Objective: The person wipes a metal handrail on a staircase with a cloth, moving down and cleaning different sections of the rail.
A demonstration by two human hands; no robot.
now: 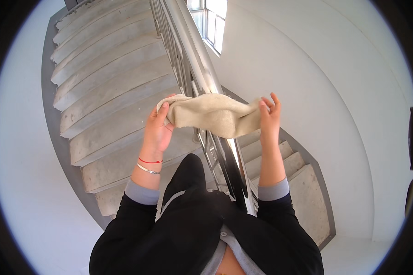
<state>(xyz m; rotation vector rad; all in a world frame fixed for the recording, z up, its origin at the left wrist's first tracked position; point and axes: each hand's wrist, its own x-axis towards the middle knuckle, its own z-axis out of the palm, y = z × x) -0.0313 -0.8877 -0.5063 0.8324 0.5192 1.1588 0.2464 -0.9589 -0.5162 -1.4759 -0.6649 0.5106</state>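
Note:
A beige cloth point(211, 113) is stretched between my two hands, above a polished metal handrail point(232, 154). My left hand point(161, 120) grips its left end, the thumb on top of a fold and the other fingers mostly hidden behind the fabric. At the right end, my right hand point(270, 115) pinches the cloth's edge near the thumb tip, with other fingers raised. The cloth sags in the middle and hides part of the rail. Whether it touches the rail, I cannot tell.
Concrete stairs point(113, 99) rise on the left of the railing, and more steps point(278, 158) lie on its right. Metal balusters point(179, 58) stand under the handrail. A curved white wall point(313, 103) bounds the right side, with a window point(210, 24) at the top.

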